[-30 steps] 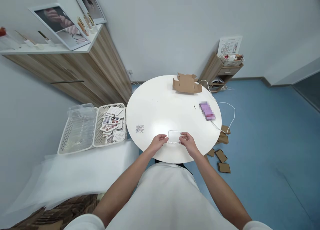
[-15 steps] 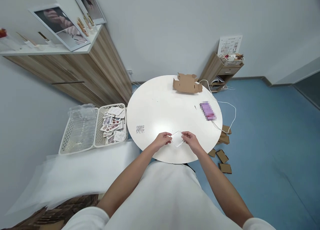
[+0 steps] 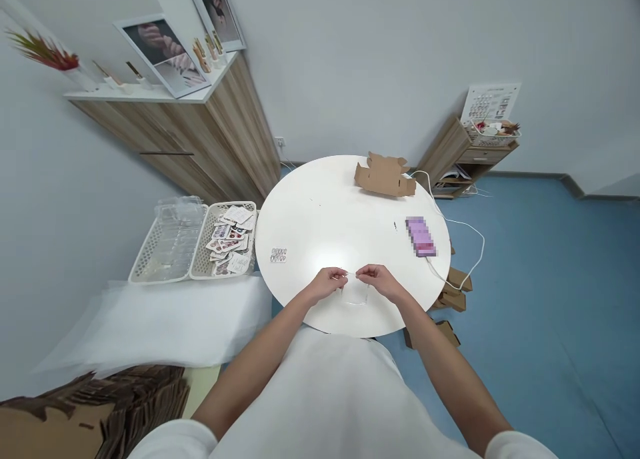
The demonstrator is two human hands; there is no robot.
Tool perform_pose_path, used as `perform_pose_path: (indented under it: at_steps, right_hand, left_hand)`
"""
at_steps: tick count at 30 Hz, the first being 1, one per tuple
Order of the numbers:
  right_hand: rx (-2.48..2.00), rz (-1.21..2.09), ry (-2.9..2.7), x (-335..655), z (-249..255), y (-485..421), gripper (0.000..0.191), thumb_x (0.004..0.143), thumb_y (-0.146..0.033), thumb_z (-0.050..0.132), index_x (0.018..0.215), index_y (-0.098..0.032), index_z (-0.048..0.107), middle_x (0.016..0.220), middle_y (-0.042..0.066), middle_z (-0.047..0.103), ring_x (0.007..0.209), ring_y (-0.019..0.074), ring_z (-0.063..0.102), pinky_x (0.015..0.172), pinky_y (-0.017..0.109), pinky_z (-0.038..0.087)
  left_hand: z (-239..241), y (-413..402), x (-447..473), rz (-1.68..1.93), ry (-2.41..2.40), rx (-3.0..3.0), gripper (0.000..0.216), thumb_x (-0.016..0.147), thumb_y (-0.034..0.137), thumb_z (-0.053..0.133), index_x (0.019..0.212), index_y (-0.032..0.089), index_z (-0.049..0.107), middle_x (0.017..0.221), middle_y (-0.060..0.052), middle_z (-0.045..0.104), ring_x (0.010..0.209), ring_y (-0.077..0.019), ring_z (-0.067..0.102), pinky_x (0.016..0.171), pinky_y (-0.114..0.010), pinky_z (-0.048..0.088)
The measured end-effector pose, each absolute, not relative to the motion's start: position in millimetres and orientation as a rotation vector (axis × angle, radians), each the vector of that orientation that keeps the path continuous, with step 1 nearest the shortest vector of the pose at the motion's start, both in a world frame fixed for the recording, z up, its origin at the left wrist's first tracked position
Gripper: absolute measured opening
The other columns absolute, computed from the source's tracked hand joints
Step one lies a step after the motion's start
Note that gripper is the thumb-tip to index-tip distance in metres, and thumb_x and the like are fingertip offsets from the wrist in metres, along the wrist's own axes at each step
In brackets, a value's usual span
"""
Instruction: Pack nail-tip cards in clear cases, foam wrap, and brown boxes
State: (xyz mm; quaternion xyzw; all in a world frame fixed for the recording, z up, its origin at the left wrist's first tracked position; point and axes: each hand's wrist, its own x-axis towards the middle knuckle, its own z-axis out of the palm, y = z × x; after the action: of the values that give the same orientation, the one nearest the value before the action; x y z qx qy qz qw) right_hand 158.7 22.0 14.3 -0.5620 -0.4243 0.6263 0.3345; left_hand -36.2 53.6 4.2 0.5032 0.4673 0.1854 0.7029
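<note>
Both of my hands hold a small clear plastic box just above the near side of the round white table. My left hand pinches its upper left edge. My right hand grips the upper right edge, with the fingertips of both hands close together. The box is see-through, so its outline is faint and I cannot tell whether its lid is raised. To the left on the table lies a small card of nail pieces.
An unfolded cardboard box sits at the table's back. A blurred purple thing with a white cable is at right. Beside the table's left edge stand a basket of cards and a basket of clear boxes. Cardboard boxes lie on the floor.
My hands have drawn closer together at the upper edge of the clear box. The box has turned from a slanted position to squarer. The camera view has shifted left.
</note>
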Motion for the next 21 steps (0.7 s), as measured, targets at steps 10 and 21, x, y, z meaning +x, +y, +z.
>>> perform_pose_path:
  at_steps: [10,21]
  right_hand:
    - [-1.468,1.524,-0.709,159.5,5.1,-3.6,0.043,0.064,-0.039,0.064,0.103,-0.025,0.052,0.108,0.005,0.055,0.093,0.0170,0.056,0.076,0.030,0.044]
    - [-1.436,1.422,-0.657,148.9,11.8,-11.0,0.038,0.061,-0.035,0.066,0.092,-0.024,0.048,0.067,-0.004,0.055,0.060,0.0117,0.057,0.072,0.034,0.047]
  left_hand:
    - [-4.7,37.2,-22.9,0.592,1.076,0.786,0.024,0.062,0.032,0.067,0.075,0.016,0.054,0.067,-0.002,0.059,0.064,-0.0112,0.058,0.065,-0.026,0.042]
    - [-5.9,20.7,-29.8,0.574,1.037,0.947,0.036,0.061,0.035,0.068,0.087,0.016,0.053,0.080,-0.004,0.059,0.080,-0.0159,0.059,0.071,-0.029,0.042]
